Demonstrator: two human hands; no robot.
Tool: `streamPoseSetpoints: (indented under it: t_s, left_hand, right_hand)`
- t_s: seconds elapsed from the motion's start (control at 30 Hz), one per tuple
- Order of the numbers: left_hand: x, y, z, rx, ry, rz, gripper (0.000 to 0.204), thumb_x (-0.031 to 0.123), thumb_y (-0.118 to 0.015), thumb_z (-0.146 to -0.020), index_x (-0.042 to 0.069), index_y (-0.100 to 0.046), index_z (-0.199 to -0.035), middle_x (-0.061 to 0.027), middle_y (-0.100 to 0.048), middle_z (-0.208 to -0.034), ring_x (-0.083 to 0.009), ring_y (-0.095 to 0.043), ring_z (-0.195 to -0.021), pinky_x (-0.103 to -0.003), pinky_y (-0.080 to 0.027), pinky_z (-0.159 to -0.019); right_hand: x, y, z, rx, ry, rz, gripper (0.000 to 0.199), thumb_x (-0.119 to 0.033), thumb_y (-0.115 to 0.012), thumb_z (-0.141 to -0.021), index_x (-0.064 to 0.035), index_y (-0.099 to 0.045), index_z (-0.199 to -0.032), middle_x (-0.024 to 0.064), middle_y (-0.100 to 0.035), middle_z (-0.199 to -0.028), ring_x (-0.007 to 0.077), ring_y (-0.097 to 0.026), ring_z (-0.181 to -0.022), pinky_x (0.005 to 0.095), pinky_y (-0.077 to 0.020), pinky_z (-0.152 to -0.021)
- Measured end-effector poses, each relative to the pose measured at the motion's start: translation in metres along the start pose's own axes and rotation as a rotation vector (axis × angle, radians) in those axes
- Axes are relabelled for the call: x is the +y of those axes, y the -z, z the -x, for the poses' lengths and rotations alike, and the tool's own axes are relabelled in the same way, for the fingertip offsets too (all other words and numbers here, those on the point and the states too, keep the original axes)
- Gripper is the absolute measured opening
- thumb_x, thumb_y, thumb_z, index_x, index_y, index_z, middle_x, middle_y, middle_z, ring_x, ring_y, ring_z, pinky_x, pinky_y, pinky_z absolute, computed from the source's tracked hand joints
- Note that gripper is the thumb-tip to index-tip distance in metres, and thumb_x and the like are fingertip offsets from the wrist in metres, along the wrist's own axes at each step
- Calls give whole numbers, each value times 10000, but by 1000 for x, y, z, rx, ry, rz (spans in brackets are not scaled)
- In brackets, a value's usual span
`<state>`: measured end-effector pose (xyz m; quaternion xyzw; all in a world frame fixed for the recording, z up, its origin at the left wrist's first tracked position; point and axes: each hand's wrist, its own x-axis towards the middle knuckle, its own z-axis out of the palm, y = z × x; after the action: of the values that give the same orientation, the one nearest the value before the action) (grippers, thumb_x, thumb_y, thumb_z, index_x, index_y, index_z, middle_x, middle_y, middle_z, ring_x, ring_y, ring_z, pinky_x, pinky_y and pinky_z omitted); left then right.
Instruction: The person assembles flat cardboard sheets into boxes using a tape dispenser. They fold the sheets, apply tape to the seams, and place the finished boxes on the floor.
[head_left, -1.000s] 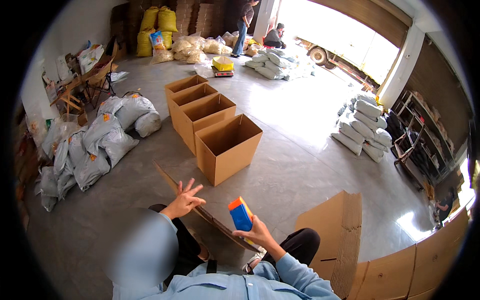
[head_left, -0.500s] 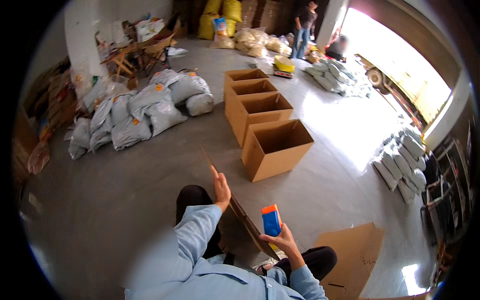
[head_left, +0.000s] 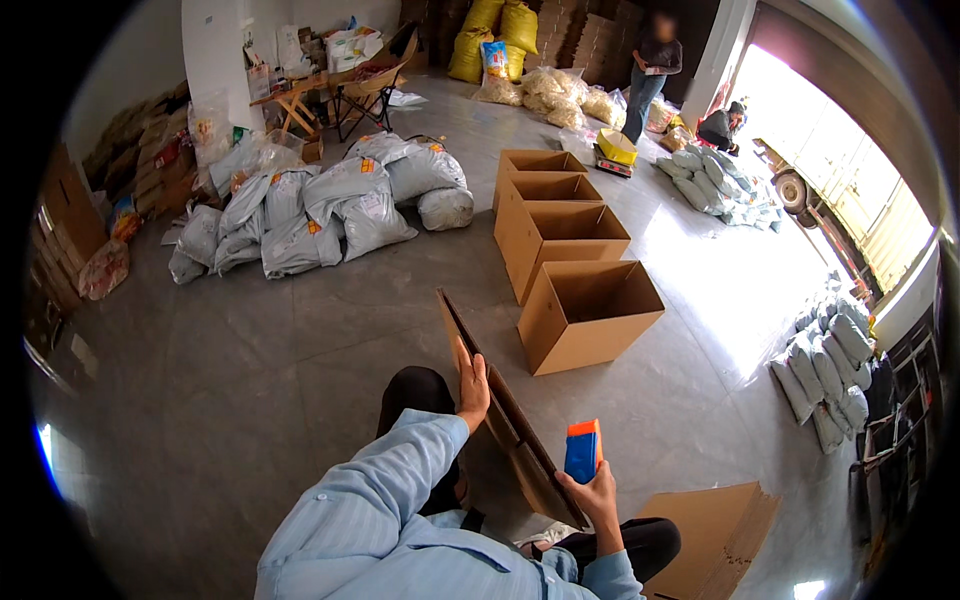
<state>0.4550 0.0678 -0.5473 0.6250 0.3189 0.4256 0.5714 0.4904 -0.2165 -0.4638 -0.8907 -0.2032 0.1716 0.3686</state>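
A flattened cardboard carton (head_left: 510,420) stands on edge between my legs, slanting from upper left to lower right. My left hand (head_left: 473,388) lies against its left face with the fingers stretched out. At the carton's lower right end, my right hand (head_left: 597,494) is closed around a blue handheld tool with an orange top, which looks like a tape dispenser (head_left: 582,455). The dispenser's lower part is hidden by my fingers.
Several open cardboard boxes (head_left: 590,345) stand in a row ahead. Another flat carton (head_left: 705,525) lies by my right knee. Grey sacks (head_left: 340,205) are heaped at the left, more sacks (head_left: 825,365) at the right. A person (head_left: 652,75) stands at the back; another person (head_left: 722,127) sits low nearby.
The view has shifted, so most things appear farther right. My hands keep their places on the flattened carton and the dispenser. The standing person's hands are now together in front.
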Motion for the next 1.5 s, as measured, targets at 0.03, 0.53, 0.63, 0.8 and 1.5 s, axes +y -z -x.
streamPoseSetpoints:
  t_s: [0.03,0.53,0.63,0.8,1.5]
  left_hand:
    - [3,0,0,-9,3,-32,621,309,-306,-981,-13,-17,-1427,-199,-32,-1497,-296,-50,-1392,-344,-87,-1125]
    - [77,49,41,-502,763,120,257,4,-515,-752,-79,-552,-993,-177,-600,-862,-308,-620,-742,-447,-551,-536]
    - [82,43,70,-583,778,-25,265,31,-538,-736,-125,-542,-950,-216,-595,-836,-350,-619,-764,-464,-551,-571]
    - [40,25,164,-760,755,-158,345,155,-546,-726,-128,-524,-922,-183,-578,-791,-269,-568,-680,-412,-458,-566]
    - [53,-23,-20,-795,-374,-1143,424,42,-576,-747,-121,-460,-1121,-214,-644,-873,-332,-646,-833,-394,-529,-698]
  right_hand:
    - [-3,1,2,51,24,61,714,-470,-796,-603,31,-453,-980,195,-603,-839,294,-612,-787,366,-485,-688]
    - [3,21,44,416,69,398,578,-308,-760,-655,31,-441,-997,236,-595,-713,406,-610,-658,434,-475,-569]
    - [-4,40,30,581,52,413,561,-285,-741,-677,47,-442,-1016,254,-596,-764,431,-598,-731,465,-469,-617]
    - [-20,59,-20,593,53,458,559,-336,-733,-698,34,-448,-1004,264,-608,-768,419,-609,-742,469,-478,-645]
    - [36,50,21,774,566,327,777,-225,-822,-649,-65,-327,-1228,215,-557,-948,356,-590,-806,425,-479,-644]
